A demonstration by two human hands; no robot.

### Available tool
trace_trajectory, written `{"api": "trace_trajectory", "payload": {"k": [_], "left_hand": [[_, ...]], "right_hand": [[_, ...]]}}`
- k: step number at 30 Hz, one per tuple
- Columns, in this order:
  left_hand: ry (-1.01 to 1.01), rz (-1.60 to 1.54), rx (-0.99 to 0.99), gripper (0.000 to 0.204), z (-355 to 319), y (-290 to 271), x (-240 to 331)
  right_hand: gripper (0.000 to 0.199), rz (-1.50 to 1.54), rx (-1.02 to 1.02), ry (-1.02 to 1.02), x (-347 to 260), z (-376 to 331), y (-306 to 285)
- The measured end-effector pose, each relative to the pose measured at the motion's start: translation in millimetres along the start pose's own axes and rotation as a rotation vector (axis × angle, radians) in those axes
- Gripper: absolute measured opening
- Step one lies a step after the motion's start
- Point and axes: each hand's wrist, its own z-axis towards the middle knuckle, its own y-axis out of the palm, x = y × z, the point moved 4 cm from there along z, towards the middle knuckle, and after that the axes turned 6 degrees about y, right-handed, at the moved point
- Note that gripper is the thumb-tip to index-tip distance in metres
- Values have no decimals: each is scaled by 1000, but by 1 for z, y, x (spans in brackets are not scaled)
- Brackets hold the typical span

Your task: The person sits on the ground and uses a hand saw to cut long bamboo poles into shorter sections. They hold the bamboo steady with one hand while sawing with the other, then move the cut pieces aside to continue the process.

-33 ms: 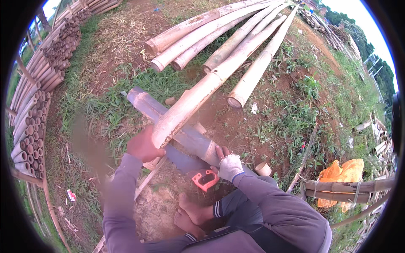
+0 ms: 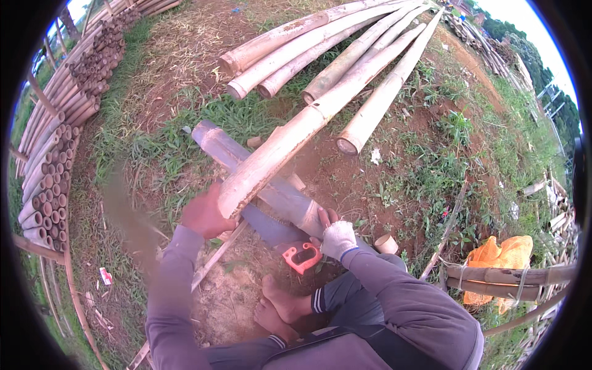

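Observation:
My bare left hand [image 2: 204, 214] is closed around the near end of a long pale bamboo pole [image 2: 280, 151]. That end is cut open lengthwise, and the pole slants away to the far right. It lies across a thicker grey bamboo log [image 2: 290, 198] on the ground. My right hand [image 2: 338, 238], in a white fingerless glove, grips the log's near right part, thumb and fingers on either side. Just below that hand, a handsaw with an orange handle [image 2: 302, 257] leans by the log. Its grey blade [image 2: 268, 227] runs left, partly under the log and pole.
More long bamboo poles [image 2: 290, 52] lie fanned out ahead. Stacked bamboo [image 2: 49, 203] fills the left side. A short bamboo offcut [image 2: 386, 244] sits right of my glove. At the right, an orange sack [image 2: 499, 253] hangs by tied bamboo rails [image 2: 512, 274]. My bare feet [image 2: 277, 302] are below the saw.
The view has shifted slightly. Against the ground, my left hand and the pole's near end have moved a little to the left. My right hand keeps its hold on the log.

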Motion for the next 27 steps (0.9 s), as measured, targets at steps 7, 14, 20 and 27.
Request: {"api": "trace_trajectory", "payload": {"k": [7, 14, 20, 27], "left_hand": [[-240, 109, 35, 110, -223, -38, -62], [-485, 380, 167, 110, -438, -20, -190], [-869, 736, 331, 89, -539, -5, -254], [-1175, -428, 1638, 81, -580, 158, -351]], "right_hand": [[84, 362, -54, 218, 7, 24, -3], [109, 2162, -170, 304, -129, 94, -69], [94, 2463, -535, 107, -244, 91, -22], [91, 1973, -1130, 476, -421, -12, 85]]}}
